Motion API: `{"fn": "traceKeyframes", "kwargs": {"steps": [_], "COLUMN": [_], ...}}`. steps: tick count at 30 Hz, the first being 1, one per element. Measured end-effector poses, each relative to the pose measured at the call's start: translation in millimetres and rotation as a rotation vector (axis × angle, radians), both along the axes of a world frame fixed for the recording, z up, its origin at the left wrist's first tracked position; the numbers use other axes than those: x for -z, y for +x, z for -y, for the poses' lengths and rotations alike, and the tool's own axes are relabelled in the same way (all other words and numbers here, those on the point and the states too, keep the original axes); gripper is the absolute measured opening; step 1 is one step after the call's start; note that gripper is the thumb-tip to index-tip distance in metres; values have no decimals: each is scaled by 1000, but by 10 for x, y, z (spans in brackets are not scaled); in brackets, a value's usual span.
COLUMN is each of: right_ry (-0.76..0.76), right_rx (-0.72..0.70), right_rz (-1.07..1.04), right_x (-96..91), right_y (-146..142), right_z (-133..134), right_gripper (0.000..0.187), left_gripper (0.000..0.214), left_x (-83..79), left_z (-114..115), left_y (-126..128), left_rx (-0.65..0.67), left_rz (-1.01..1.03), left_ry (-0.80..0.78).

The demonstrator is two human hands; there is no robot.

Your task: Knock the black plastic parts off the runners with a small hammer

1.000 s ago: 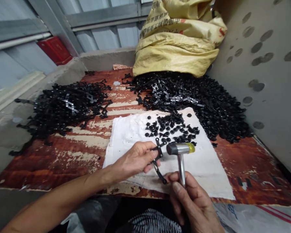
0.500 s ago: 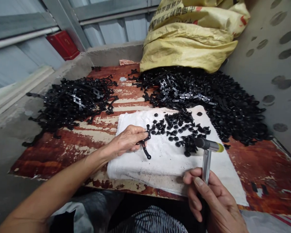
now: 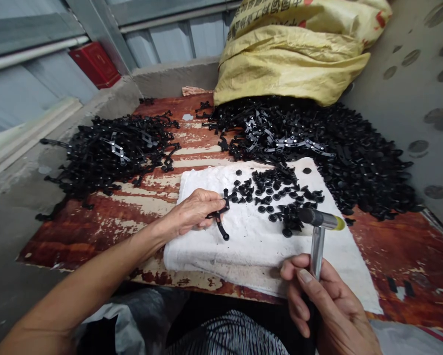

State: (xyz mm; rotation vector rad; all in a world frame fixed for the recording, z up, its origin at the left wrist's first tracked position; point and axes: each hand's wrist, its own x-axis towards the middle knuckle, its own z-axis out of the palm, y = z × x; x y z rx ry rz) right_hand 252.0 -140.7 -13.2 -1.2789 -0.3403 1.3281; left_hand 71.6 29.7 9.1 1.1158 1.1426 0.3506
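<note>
Pinched in my left hand [image 3: 197, 212] is a black jointed linkage piece [image 3: 221, 228], held over the left part of a white cloth [image 3: 243, 261]. One of its arms points down toward me and another sticks up past my fingertips. My right hand [image 3: 327, 301] is wrapped round the dark handle of a small mallet [image 3: 322, 220], which stands head-up with a black face to the left and a yellow end to the right. Beyond the mallet head, small black round-headed caps [image 3: 275, 187] lie scattered on the cloth, some heaped together.
Similar linkages form a pile [image 3: 106, 158] at the left. A larger heap of black parts [image 3: 358, 162] spreads at the right, below a yellow woven sack [image 3: 288, 64]. A red box [image 3: 95, 64] sits on the left ledge, and a spotted panel [image 3: 421, 98] borders the right side.
The view has shifted slightly, so things at the right appear a little farther right. Both hands keep their grips, with no clear movement of the linkage or mallet over the cloth.
</note>
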Motion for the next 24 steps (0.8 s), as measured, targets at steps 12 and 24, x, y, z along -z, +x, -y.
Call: {"fn": "traceKeyframes", "kwargs": {"steps": [12,24], "right_ry": [-4,-14], "right_rx": [13,7], "right_rz": [-14,-33], "right_x": [-1,-5], "right_y": [-1,3], "right_z": [5,7], "right_gripper": [34,35], "left_gripper": [29,28], "left_x": [-33,-38], "left_z": [-4,-13], "left_y": [31,45], "left_rx": [-3,-2], "left_rz": [-54,-78], "left_ry": [-16,-13]}}
